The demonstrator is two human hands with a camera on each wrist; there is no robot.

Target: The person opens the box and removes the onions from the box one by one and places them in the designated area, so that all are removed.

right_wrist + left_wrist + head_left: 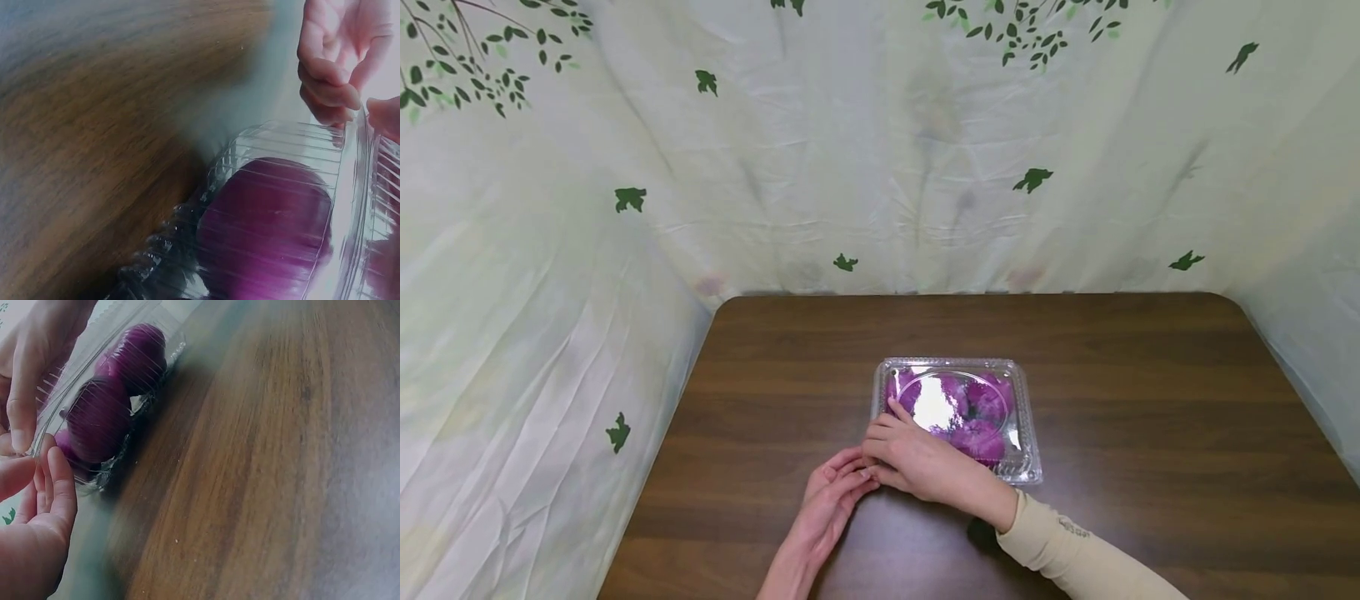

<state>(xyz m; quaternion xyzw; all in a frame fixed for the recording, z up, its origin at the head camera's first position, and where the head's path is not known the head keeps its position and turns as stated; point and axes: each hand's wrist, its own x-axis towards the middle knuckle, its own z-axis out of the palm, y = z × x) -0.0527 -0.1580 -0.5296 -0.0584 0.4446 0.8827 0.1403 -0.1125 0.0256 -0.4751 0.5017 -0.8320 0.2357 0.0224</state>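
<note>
A clear plastic clamshell box (pixel 1032 450) lies with its lid down on the wooden table, round purple pieces (pixel 977 439) visible inside. At its near left corner my left hand (pixel 829 504) pinches the rim between thumb and fingertips, as the left wrist view (pixel 37 540) hand shows. My right hand (pixel 917 458) reaches across the front left of the lid and grips the same corner, one finger extended over the top. In the right wrist view, only the right thumb (pixel 384 115) shows, at the rim beside the left hand (pixel 340 56).
The brown table (pixel 775 358) has rounded far corners. Pale cloth curtain (pixel 850 167) with green leaf and bird prints hangs behind it and along both sides. A dark shadow falls below the right wrist.
</note>
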